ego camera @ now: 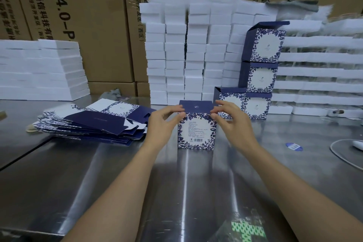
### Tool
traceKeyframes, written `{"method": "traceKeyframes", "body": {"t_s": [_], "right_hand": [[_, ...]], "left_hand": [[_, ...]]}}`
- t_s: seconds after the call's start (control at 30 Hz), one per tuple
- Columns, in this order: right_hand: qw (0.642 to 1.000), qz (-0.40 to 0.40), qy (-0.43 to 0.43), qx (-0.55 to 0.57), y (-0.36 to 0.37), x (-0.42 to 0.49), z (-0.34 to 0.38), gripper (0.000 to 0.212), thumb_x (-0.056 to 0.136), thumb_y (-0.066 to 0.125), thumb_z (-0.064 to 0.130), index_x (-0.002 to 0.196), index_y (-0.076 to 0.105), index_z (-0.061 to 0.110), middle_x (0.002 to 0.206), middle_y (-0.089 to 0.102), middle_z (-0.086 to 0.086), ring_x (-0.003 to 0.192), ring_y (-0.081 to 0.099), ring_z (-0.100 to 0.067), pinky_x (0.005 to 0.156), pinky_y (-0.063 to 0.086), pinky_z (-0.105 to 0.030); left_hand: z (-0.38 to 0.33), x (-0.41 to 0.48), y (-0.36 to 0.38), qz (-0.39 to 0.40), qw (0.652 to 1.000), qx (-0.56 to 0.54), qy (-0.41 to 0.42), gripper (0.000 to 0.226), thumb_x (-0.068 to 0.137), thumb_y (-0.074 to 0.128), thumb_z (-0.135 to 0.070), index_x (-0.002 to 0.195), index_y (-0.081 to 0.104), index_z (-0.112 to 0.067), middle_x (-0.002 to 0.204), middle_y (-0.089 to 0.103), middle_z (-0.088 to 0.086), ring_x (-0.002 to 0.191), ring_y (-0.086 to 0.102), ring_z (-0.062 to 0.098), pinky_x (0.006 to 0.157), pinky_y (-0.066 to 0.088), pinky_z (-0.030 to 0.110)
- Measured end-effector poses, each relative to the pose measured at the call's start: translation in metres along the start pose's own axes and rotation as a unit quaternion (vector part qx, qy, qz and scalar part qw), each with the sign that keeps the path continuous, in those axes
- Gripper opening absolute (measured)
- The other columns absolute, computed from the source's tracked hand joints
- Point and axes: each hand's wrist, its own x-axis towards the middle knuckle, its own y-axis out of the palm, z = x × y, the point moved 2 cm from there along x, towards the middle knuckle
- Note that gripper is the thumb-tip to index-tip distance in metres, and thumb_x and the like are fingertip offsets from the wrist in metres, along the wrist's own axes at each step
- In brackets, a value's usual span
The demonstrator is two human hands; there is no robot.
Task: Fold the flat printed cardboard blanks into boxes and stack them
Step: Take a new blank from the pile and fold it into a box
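Steel worktable [117,173], centre: left hand [163,122] and right hand [229,120] pinch the top corners of an upright folded box [196,129], where uneven pressure could crease its navy lid, flat blanks [94,122] waiting leftward.

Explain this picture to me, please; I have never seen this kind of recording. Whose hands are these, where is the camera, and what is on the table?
There is no machine here: a person works with bare hands, and the one picture comes from a camera worn on their head, looking forward and down. The left hand and right hand each pinch a top edge of an upright blue-and-white printed box standing on a shiny metal table. To its left lies a pile of flat blanks, not yet folded. Behind it on the right, finished boxes are stacked. Stacks of white blocks and brown cartons fill the background.
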Motion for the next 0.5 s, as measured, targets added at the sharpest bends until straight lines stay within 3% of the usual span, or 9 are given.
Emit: {"method": "traceKeyframes", "body": {"t_s": [0.07,0.13,0.23,0.33,0.37,0.43,0.5], "right_hand": [[1.000,-0.003,0.007,0.000,0.001,0.002,0.000,0.010,0.095,0.078,0.016,0.095,0.080,0.026,0.132,0.067,0.007,0.121,0.059,0.007,0.095,0.043,-0.009],[0.997,-0.008,0.057,0.044,0.003,0.004,-0.002,0.007,0.094,0.079,0.018,0.096,0.081,0.024,0.135,0.063,0.005,0.125,0.062,-0.005,0.105,0.044,-0.024],[0.966,-0.007,0.158,0.204,0.007,0.001,-0.003,0.005,0.099,0.074,0.024,0.097,0.079,0.024,0.113,0.072,0.000,0.106,0.067,-0.017,0.092,0.058,-0.039],[0.953,-0.007,0.190,0.236,0.011,0.000,-0.004,0.006,0.104,0.066,0.022,0.108,0.071,0.025,0.111,0.072,-0.015,0.099,0.067,-0.020,0.086,0.061,-0.044],[0.955,-0.009,0.188,0.230,0.012,0.000,-0.004,0.015,0.104,0.065,0.017,0.113,0.068,0.029,0.114,0.071,-0.012,0.101,0.068,-0.021,0.090,0.060,-0.045],[0.959,-0.009,0.165,0.231,0.012,0.002,-0.002,0.045,0.098,0.065,0.000,0.124,0.061,0.036,0.126,0.068,-0.007,0.108,0.070,-0.020,0.092,0.060,-0.042],[0.976,0.005,0.102,0.194,0.012,0.001,0.000,0.071,0.087,0.062,-0.009,0.135,0.054,0.044,0.136,0.062,0.003,0.111,0.068,-0.018,0.085,0.063,-0.038]], "left_hand": [[0.000,0.000,0.001,-0.003,1.000,-0.002,-0.001,0.013,0.090,0.084,-0.013,0.103,0.084,-0.015,0.112,0.081,-0.004,0.114,0.072,0.009,0.108,0.055,0.046],[-0.001,-0.001,0.005,-0.013,1.000,0.002,-0.002,0.011,0.091,0.083,-0.016,0.102,0.084,-0.018,0.114,0.080,-0.006,0.114,0.072,0.007,0.109,0.054,0.045],[-0.004,-0.005,0.009,-0.001,0.999,0.002,-0.032,0.011,0.097,0.077,-0.031,0.104,0.081,-0.023,0.107,0.078,-0.014,0.108,0.070,0.000,0.108,0.054,0.046],[-0.008,-0.005,0.017,-0.006,0.999,-0.008,-0.054,0.008,0.102,0.071,-0.026,0.107,0.075,-0.023,0.101,0.075,-0.018,0.098,0.069,0.001,0.099,0.059,0.044],[-0.009,-0.005,0.019,-0.013,0.998,-0.021,-0.055,0.011,0.101,0.069,-0.018,0.109,0.072,-0.025,0.106,0.073,-0.018,0.100,0.069,0.003,0.094,0.061,0.040],[-0.013,-0.005,0.022,-0.009,0.998,-0.045,-0.039,0.042,0.096,0.064,0.002,0.118,0.066,-0.034,0.129,0.064,-0.015,0.113,0.066,0.002,0.085,0.061,0.029],[-0.014,-0.007,0.023,0.015,1.000,-0.017,0.007,0.074,0.088,0.057,0.015,0.132,0.059,-0.045,0.142,0.051,-0.021,0.126,0.058,0.000,0.082,0.063,0.029]]}}
